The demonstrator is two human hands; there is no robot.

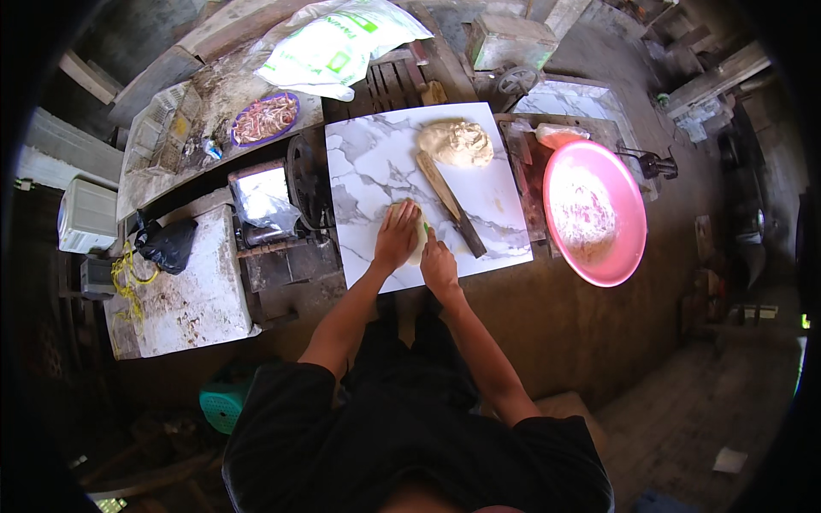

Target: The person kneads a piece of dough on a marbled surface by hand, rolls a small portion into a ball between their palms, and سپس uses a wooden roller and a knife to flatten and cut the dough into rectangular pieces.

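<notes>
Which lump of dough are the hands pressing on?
The small pale lump at the near edge of the marble board, under the left hand and right hand. The big lump sits untouched at the far end.

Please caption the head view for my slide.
Both hands, left hand and right hand, press a pale dough piece on a white marble-patterned board.

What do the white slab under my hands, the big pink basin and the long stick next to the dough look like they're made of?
The slab looks like marble or marble-look tile: white with grey veins, smooth sheen. The pink basin seems plastic: even bright colour, thin glossy rim. The stick looks like bare wood: brown, matte. Both hands press a pale dough piece.
</notes>
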